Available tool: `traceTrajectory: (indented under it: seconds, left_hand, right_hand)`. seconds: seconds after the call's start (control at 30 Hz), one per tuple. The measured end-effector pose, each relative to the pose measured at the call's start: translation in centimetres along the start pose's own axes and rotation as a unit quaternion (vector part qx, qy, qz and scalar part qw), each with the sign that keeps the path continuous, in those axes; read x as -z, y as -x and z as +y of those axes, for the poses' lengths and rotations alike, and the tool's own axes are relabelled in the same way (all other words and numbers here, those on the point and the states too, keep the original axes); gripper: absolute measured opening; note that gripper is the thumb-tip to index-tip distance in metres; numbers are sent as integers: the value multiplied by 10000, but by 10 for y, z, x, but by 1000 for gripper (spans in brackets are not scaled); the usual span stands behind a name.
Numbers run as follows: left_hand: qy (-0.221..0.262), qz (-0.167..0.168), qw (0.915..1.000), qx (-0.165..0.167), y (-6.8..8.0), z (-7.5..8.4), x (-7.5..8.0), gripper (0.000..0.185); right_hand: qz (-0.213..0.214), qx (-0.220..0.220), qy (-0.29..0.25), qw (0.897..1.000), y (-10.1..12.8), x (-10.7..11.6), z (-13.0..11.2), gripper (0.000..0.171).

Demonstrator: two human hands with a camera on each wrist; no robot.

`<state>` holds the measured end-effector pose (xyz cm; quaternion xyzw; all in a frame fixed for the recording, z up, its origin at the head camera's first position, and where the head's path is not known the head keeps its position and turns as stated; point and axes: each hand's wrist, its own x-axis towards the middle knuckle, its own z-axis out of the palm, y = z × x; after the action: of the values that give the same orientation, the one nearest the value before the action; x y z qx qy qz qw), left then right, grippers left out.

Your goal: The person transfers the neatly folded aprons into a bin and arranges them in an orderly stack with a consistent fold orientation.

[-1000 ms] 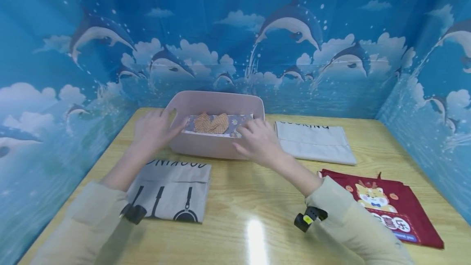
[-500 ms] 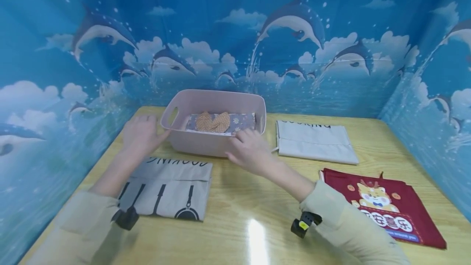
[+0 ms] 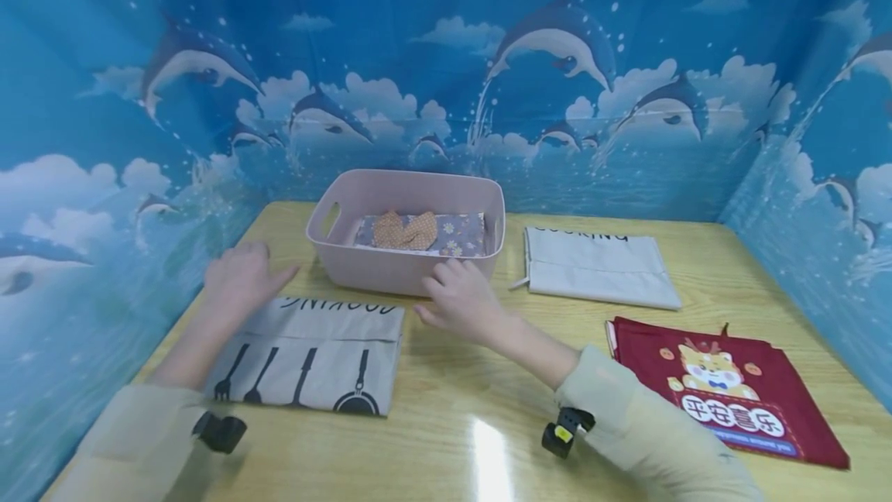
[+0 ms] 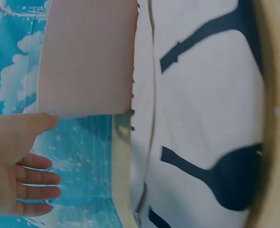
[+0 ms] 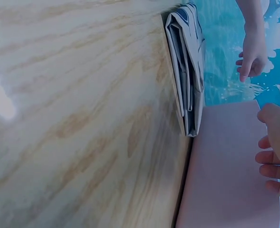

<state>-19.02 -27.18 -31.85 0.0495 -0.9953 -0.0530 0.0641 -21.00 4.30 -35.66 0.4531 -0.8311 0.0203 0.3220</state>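
My left hand (image 3: 240, 281) hovers above the far left part of a folded grey cloth (image 3: 307, 362) printed with cooking utensils. Its fingers are spread and hold nothing; the left wrist view shows the straight fingers (image 4: 39, 192). My right hand (image 3: 460, 300) is in front of a pink plastic bin (image 3: 369, 273), fingers loosely bent; whether they touch its front wall I cannot tell. Inside the bin lies a folded grey-blue floral cloth (image 3: 460, 235) with an orange dotted bow-shaped piece (image 3: 404, 231) on top.
Right of the bin lies another folded grey cloth (image 3: 592, 269) with a "COOKING" print. A dark red folded cloth (image 3: 739, 401) with a cartoon animal is at the right on the wooden table (image 3: 446, 440). A blue dolphin-print curtain (image 3: 446, 60) stands behind and at both sides.
The left hand has moved from the bin's left end toward me and leftward. The right hand has drawn slightly down and left from the bin's front rim. The bin stays almost in place.
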Motion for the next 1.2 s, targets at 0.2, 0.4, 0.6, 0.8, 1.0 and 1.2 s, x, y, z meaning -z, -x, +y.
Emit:
traceTrajectory:
  seconds: [0.2, 0.4, 0.6, 0.8, 1.0, 1.2]
  left_hand:
    - [87, -414, 9991, 65, 4, -15, -7, 77]
    - [305, -871, 9954, 241, 8, -25, -11, 79]
    - [432, -1568, 9849, 588, 11, -33, -13, 82]
    - [442, -1877, 9794, 606, 20, -41, -14, 81]
    - [673, -2124, 9730, 600, 23, -46, -16, 74]
    - [1078, -2252, 9667, 558, 25, -52, -16, 62]
  right_hand:
    - [121, 77, -10, 9999, 0, -6, -5, 32]
    - [-371, -106, -161, 9991, 0, -8, -12, 29]
    - [-1277, -556, -749, 9874, 0, -6, -20, 33]
    - [-2141, -1127, -1485, 9589, -1, -6, -28, 39]
    - [-2454, -1812, -2376, 9222, -2, -7, -32, 39]
    - [-2359, -2598, -3703, 8601, -2, -9, -33, 25]
